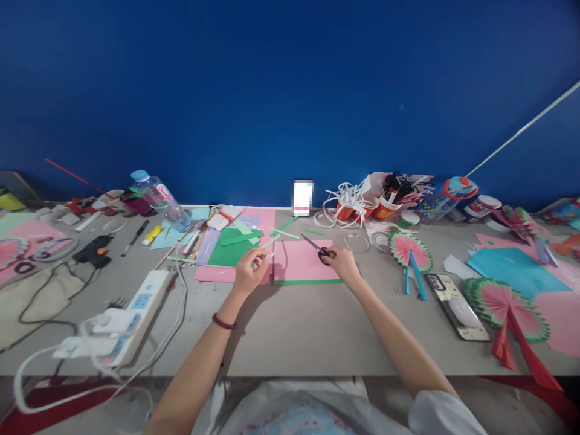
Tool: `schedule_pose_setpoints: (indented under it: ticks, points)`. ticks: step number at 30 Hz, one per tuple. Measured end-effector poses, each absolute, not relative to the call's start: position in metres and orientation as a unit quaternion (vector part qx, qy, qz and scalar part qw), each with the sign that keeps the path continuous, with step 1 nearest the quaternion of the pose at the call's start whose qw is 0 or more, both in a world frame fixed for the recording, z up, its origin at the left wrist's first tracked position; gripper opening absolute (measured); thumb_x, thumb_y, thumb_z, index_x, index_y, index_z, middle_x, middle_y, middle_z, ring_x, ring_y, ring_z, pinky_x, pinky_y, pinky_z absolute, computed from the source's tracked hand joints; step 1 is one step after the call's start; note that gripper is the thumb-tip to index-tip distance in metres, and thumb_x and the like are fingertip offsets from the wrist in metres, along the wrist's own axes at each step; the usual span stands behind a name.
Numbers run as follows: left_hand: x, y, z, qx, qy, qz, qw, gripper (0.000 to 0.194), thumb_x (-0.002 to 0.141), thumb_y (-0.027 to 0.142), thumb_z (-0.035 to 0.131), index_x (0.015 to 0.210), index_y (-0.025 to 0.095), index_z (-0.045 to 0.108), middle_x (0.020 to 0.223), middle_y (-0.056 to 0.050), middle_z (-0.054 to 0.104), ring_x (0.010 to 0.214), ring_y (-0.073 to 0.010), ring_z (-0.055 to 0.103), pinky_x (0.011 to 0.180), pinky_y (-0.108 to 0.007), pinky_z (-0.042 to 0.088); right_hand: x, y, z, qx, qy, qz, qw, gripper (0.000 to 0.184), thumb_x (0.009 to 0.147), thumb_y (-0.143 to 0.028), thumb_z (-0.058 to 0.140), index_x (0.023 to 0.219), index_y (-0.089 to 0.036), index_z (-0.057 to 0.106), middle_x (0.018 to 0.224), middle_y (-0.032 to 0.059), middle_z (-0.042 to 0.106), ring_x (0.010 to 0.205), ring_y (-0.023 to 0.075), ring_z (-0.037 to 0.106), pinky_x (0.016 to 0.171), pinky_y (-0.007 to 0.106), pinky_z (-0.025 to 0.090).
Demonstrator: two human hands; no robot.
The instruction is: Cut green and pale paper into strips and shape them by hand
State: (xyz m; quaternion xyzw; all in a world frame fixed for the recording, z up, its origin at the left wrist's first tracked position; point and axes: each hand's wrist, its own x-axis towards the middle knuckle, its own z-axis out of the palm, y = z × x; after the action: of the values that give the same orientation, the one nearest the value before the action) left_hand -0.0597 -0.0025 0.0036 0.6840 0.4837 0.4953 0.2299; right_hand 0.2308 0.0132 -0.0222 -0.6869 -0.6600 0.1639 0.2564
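Note:
In front of me lies a pink paper sheet (pixel 301 266) with a green band along its near edge. My right hand (pixel 343 264) is closed around the dark handles of a pair of scissors (pixel 313 244), whose blades point left and away over the sheet. At the sheet's left side my left hand (pixel 251 268) is closed in a pinch on a thin pale strip (pixel 271 241). Green paper (pixel 230 254) and a pink folder-like sheet (pixel 212 273) lie just beyond the left hand. Thin green strips (pixel 312 232) are scattered behind the pink sheet.
A power strip (pixel 147 302) with white plugs and cables lies left, near a glue gun (pixel 94 254) and a leaning water bottle (pixel 165 202). Paper cups (pixel 385 208) with tools stand behind. To the right are pink pleated fans (pixel 502 305) and a phone (pixel 446 296).

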Motion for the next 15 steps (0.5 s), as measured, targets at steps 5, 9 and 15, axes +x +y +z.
schedule_pose_setpoints:
  ticks: [5, 9, 15]
  points:
    - [-0.05, -0.006, 0.035, 0.681, 0.465, 0.438, 0.357, 0.014, 0.079, 0.03, 0.058, 0.074, 0.018, 0.06, 0.074, -0.003, 0.064, 0.062, -0.0114, 0.058, 0.056, -0.022, 0.045, 0.22, 0.009, 0.001, -0.677, -0.666, 0.175, 0.262, 0.017, 0.073, -0.022, 0.062, 0.088, -0.017, 0.068, 0.067, 0.0017, 0.065, 0.062, 0.016, 0.057, 0.058, 0.026, 0.04]
    - [-0.039, 0.002, 0.071, 0.734, 0.413, 0.316, 0.438, 0.012, 0.078, 0.027, 0.058, 0.072, 0.016, 0.062, 0.07, -0.001, 0.064, 0.06, -0.0108, 0.056, 0.055, -0.021, 0.044, 0.197, -0.004, 0.047, -0.52, -0.739, 0.253, 0.346, 0.024, 0.081, -0.033, 0.061, 0.1, -0.019, 0.067, 0.1, 0.0072, 0.07, 0.088, 0.0189, 0.062, 0.075, 0.029, 0.046]
    - [-0.025, 0.024, 0.105, 0.78, 0.356, 0.284, 0.429, 0.01, 0.078, 0.026, 0.061, 0.073, 0.017, 0.063, 0.075, -0.001, 0.065, 0.067, -0.0115, 0.058, 0.063, -0.023, 0.045, 0.172, -0.009, 0.093, -0.457, -0.756, 0.353, 0.307, 0.014, 0.08, -0.034, 0.063, 0.086, -0.024, 0.07, 0.092, 0.0023, 0.072, 0.084, 0.0181, 0.063, 0.078, 0.031, 0.046]
